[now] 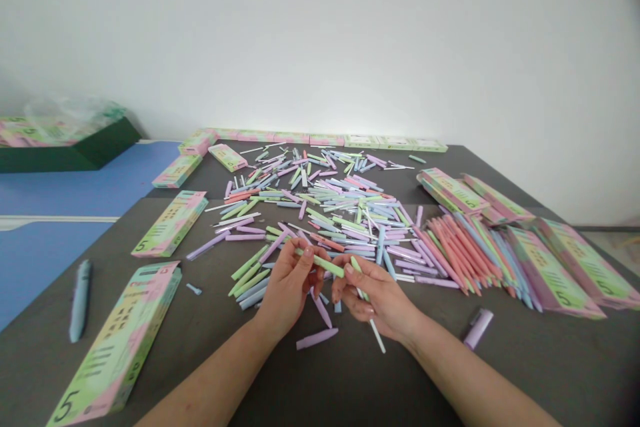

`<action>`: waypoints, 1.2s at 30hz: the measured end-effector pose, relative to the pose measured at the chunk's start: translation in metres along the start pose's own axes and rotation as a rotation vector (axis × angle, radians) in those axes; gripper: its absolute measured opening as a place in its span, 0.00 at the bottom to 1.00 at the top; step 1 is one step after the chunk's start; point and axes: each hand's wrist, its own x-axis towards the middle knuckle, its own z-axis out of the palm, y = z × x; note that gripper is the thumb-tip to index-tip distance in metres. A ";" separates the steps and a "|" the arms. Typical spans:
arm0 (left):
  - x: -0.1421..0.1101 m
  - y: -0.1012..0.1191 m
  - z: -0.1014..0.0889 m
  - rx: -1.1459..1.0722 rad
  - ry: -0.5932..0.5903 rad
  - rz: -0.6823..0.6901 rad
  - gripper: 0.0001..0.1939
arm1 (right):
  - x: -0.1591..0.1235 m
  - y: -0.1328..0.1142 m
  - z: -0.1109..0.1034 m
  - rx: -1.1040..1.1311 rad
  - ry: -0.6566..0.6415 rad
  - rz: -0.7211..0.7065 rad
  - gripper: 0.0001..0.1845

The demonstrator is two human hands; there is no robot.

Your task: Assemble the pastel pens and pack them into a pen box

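Green barrel (327, 265) pinched in left hand (287, 288) — white-tipped pen (356, 265) gripped in right hand (376, 297)
Fingers closed on both; purple barrel (317, 338) just below, loose pen parts (320, 213) crowding far side — boxes (170, 223) off left.

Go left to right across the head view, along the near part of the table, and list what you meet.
pale blue pen → pastel pink-and-green box → small blue pen piece → left hand holding green pen barrel → right hand holding green pen part → lilac pen cap
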 end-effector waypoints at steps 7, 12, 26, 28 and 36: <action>0.002 0.002 0.001 -0.032 0.049 0.003 0.11 | 0.006 -0.008 -0.005 0.151 0.360 -0.104 0.09; 0.003 0.001 -0.001 -0.038 0.056 0.015 0.12 | 0.009 -0.013 -0.011 0.211 0.415 -0.228 0.03; 0.005 0.004 -0.002 -0.067 0.083 0.016 0.15 | 0.018 -0.002 -0.016 0.083 0.452 -0.118 0.10; 0.005 0.004 -0.002 -0.067 0.080 0.016 0.14 | 0.019 0.000 -0.020 -0.029 0.461 -0.142 0.12; 0.006 0.004 -0.003 -0.064 0.075 0.026 0.13 | 0.014 -0.006 -0.025 -0.264 0.487 -0.250 0.16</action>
